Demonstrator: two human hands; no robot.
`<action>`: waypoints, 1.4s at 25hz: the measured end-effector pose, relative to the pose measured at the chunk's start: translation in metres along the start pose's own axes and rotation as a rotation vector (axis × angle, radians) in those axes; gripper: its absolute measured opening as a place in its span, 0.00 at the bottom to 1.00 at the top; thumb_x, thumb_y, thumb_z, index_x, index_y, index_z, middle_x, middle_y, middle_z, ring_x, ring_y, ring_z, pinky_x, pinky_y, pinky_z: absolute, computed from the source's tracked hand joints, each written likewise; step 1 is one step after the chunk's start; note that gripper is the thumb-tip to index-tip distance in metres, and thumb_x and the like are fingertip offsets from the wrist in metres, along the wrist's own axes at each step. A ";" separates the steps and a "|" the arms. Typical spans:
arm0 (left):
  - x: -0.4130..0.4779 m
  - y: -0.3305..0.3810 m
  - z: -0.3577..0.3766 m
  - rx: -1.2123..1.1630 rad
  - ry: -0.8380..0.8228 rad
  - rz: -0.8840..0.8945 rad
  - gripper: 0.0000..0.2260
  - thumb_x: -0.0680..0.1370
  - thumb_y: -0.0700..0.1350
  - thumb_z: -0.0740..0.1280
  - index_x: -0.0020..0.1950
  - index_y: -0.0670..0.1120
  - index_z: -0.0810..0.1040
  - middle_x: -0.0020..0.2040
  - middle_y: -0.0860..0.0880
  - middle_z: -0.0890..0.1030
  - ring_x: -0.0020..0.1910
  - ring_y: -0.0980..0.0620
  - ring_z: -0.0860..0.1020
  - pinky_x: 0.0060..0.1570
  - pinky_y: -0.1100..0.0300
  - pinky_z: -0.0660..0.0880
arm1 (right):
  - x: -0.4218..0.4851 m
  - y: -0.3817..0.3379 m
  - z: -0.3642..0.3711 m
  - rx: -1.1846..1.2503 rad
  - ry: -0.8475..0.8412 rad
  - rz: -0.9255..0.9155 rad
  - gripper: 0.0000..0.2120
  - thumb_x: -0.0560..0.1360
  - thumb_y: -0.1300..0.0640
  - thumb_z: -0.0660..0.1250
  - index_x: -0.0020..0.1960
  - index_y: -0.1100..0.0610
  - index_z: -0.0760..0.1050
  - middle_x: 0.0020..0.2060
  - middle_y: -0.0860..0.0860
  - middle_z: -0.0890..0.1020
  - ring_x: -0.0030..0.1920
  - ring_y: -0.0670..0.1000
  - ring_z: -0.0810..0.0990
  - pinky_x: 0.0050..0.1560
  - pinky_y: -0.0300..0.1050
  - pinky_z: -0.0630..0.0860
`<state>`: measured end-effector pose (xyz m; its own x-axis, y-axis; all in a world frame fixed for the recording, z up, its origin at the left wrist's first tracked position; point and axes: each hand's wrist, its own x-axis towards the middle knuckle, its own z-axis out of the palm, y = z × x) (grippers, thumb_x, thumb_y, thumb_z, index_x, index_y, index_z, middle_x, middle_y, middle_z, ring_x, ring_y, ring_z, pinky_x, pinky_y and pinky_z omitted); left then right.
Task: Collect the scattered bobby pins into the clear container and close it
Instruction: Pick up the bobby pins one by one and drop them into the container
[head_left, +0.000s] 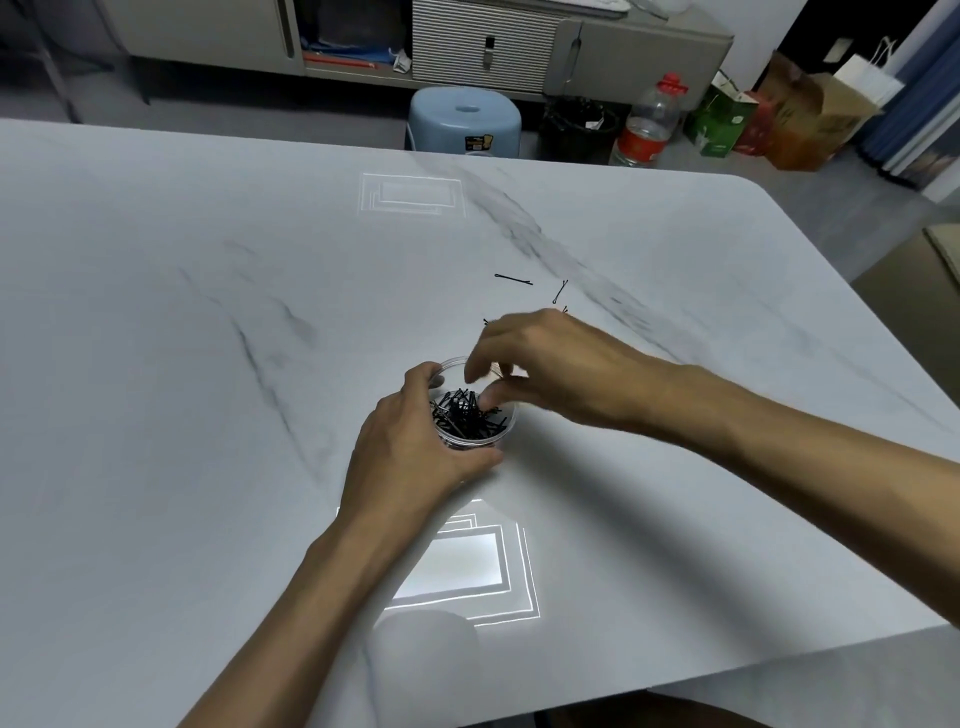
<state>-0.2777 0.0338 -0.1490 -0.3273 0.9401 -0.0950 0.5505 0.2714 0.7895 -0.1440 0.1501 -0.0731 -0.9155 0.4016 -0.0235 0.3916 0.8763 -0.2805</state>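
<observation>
The left hand (415, 441) is wrapped around the near and left wall of the clear container (506, 434), thumb and fingers clamped on it, holding it upright on the white marble table (208, 312). Inside it lies a dark tangle of bobby pins (467, 415), so most of the collecting looks done. The right hand (540, 364) hangs just above the container's open mouth with its fingertips (485, 397) drawn together and pointing down into the pile; whether a pin is pinched between them cannot be told, since the fingers blur against the black heap. What the next reach turns on lies beyond that hand, on the far side away from the person: one loose pin (513, 279) rests flat with its long axis running left to right across the table, and a second pin (560, 292) sits a little to its right, tilted more toward upright in the view. Small dark tips show at the far edge of the right hand's knuckles, likely more pins mostly hidden beneath it. The right hand is plainly nearer to these strays, while the left is taken up steadying the container. No lid is visible anywhere on the table.
</observation>
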 end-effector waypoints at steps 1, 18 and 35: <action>0.000 -0.001 -0.001 -0.001 0.000 0.000 0.41 0.60 0.58 0.77 0.69 0.55 0.64 0.65 0.56 0.75 0.64 0.51 0.72 0.57 0.56 0.71 | 0.004 0.008 -0.001 0.042 0.055 0.023 0.05 0.74 0.57 0.71 0.49 0.55 0.81 0.42 0.46 0.79 0.37 0.42 0.72 0.41 0.32 0.67; 0.005 -0.005 -0.001 -0.016 0.010 -0.002 0.40 0.61 0.55 0.78 0.69 0.55 0.65 0.65 0.58 0.74 0.65 0.53 0.71 0.59 0.57 0.70 | -0.001 0.145 0.037 0.056 0.252 0.507 0.14 0.70 0.61 0.75 0.56 0.58 0.83 0.52 0.53 0.81 0.46 0.49 0.77 0.51 0.41 0.71; 0.005 -0.004 -0.003 0.002 0.025 -0.012 0.40 0.61 0.56 0.78 0.69 0.54 0.64 0.66 0.58 0.74 0.65 0.52 0.71 0.59 0.56 0.70 | 0.011 0.106 0.052 -0.091 0.245 0.404 0.07 0.73 0.69 0.60 0.49 0.61 0.73 0.41 0.54 0.78 0.42 0.58 0.75 0.40 0.48 0.70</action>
<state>-0.2837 0.0368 -0.1514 -0.3533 0.9312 -0.0895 0.5477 0.2835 0.7872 -0.1178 0.2336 -0.1529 -0.6440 0.7562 0.1162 0.7281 0.6524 -0.2102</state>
